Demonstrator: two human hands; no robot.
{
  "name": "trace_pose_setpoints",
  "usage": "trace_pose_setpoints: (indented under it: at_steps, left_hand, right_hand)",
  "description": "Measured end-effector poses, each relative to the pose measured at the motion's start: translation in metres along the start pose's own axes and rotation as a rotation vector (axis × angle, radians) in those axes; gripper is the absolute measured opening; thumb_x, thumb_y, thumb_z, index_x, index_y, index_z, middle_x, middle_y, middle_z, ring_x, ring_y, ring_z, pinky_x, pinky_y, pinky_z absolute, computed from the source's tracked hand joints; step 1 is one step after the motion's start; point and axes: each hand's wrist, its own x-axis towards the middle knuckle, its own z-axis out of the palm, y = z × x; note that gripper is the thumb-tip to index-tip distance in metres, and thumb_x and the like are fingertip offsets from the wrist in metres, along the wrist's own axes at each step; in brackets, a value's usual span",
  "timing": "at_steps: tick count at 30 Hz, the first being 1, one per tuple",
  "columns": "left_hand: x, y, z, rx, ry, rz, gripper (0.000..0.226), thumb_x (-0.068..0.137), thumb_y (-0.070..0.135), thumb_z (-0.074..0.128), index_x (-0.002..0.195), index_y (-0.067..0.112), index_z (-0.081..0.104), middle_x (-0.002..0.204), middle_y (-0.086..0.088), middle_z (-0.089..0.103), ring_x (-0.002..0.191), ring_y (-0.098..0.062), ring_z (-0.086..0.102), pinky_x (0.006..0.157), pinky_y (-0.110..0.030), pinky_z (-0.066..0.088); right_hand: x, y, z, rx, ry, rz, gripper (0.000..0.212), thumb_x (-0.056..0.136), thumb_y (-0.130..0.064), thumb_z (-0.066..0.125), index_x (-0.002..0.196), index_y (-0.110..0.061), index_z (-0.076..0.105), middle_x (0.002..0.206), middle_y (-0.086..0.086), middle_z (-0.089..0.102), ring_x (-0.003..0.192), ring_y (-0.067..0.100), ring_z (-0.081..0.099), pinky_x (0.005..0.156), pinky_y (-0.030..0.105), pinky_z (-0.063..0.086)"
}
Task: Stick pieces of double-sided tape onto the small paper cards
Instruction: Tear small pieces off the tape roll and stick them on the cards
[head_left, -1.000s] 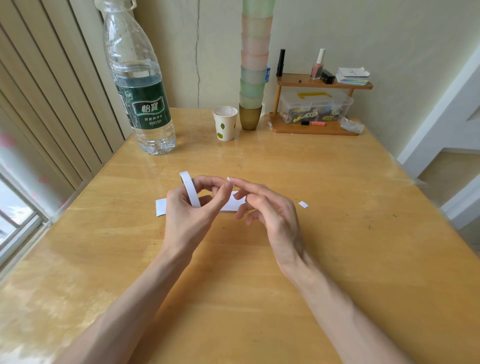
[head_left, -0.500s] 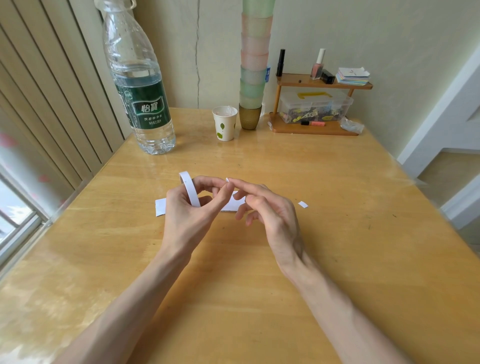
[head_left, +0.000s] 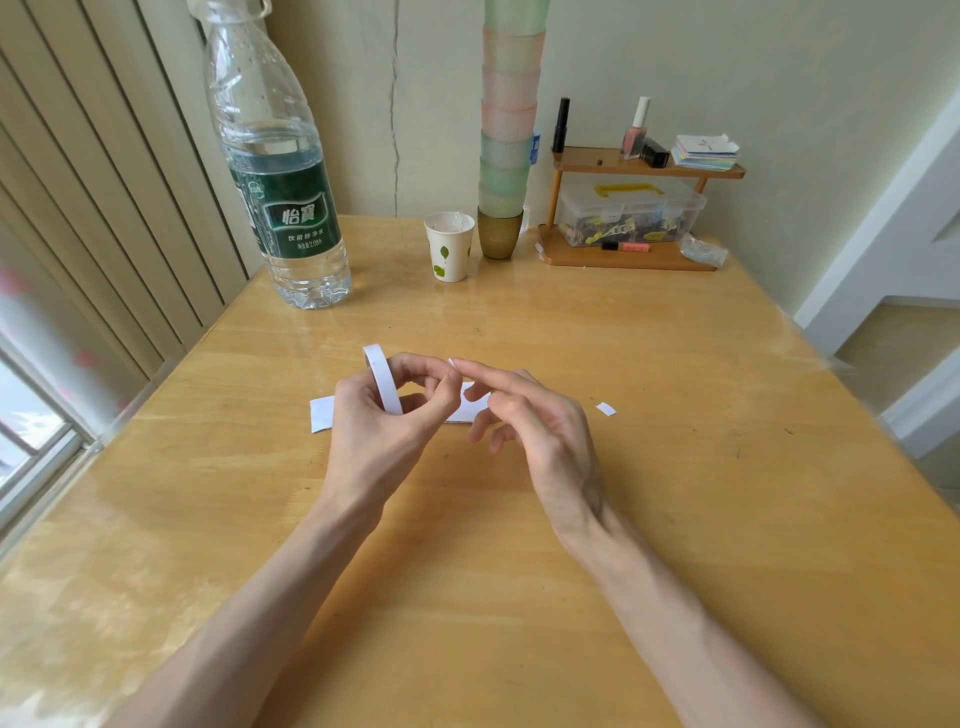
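Left hand (head_left: 379, 436) grips the tape roll (head_left: 382, 379), fingers curled through it — right hand (head_left: 535, 431) meets it, a tape piece (head_left: 451, 362) at its index tip; pinched or just stuck, can't tell. Paper card (head_left: 323, 413) lies mid-desk (head_left: 675, 467), beneath both hands.

The left hand (head_left: 374, 441) holds the tape roll (head_left: 382, 382) with curled fingers. The right hand (head_left: 535, 431) is just right of the tape roll, its pointer finger meeting the left fingertips.

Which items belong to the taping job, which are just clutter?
In use: white ring-shaped tape roll in left hand; flat white paper strip; small white paper piece.
Lying about: clear plastic water bottle; white paper cup; tall stack of pastel cups; wooden rack.
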Motion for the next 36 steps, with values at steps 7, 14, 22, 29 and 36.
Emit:
trace_pose_setpoints:
  at_steps: [7, 14, 22, 29, 36]
  left_hand:
    - [0.0002, 0.0002, 0.0001, 0.018, 0.005, 0.004, 0.012, 0.093, 0.013, 0.076, 0.082, 0.011, 0.072, 0.071, -0.001, 0.058, 0.052, -0.008, 0.047, 0.05, -0.015, 0.037]
    - [0.0006, 0.0001, -0.0011, 0.04, -0.028, 0.025, 0.002, 0.092, 0.021, 0.079, 0.094, 0.022, 0.08, 0.073, 0.003, 0.058, 0.052, -0.016, 0.042, 0.049, -0.023, 0.03]
    - [-0.0017, 0.0008, 0.0, 0.089, -0.038, 0.08, 0.003, 0.091, 0.018, 0.079, 0.091, 0.016, 0.081, 0.07, 0.008, 0.057, 0.045, -0.005, 0.043, 0.047, -0.013, 0.029]
    - [0.0004, -0.0016, -0.0006, 0.098, -0.003, 0.09, 0.007, 0.088, 0.022, 0.082, 0.094, 0.017, 0.082, 0.069, 0.014, 0.058, 0.046, -0.005, 0.041, 0.047, -0.012, 0.029]
    - [0.0009, -0.0042, -0.002, 0.103, -0.014, 0.127, 0.006, 0.087, 0.029, 0.082, 0.088, 0.023, 0.083, 0.078, -0.004, 0.066, 0.049, -0.006, 0.04, 0.049, -0.014, 0.03]
  right_hand:
    - [-0.0005, -0.0028, -0.0012, 0.051, 0.008, 0.024, 0.041, 0.093, -0.02, 0.048, 0.121, -0.017, 0.078, 0.104, 0.005, 0.07, 0.077, 0.022, 0.065, 0.07, 0.032, 0.049]
    - [0.0025, -0.0066, -0.0061, 0.195, 0.046, 0.093, 0.04, 0.093, -0.024, 0.046, 0.104, -0.011, 0.082, 0.109, 0.02, 0.068, 0.076, 0.025, 0.062, 0.069, 0.033, 0.044]
    - [0.0027, -0.0058, -0.0054, 0.198, 0.06, 0.094, 0.038, 0.093, -0.023, 0.046, 0.099, -0.008, 0.081, 0.111, 0.023, 0.067, 0.075, 0.025, 0.062, 0.068, 0.036, 0.043]
    - [0.0018, -0.0051, -0.0053, 0.189, 0.068, 0.094, 0.037, 0.094, -0.023, 0.047, 0.1, -0.011, 0.081, 0.104, 0.014, 0.07, 0.076, 0.024, 0.063, 0.068, 0.036, 0.044]
    - [0.0022, -0.004, -0.006, 0.185, 0.064, 0.101, 0.037, 0.094, -0.023, 0.047, 0.1, -0.011, 0.081, 0.103, 0.012, 0.071, 0.076, 0.025, 0.063, 0.069, 0.037, 0.044]
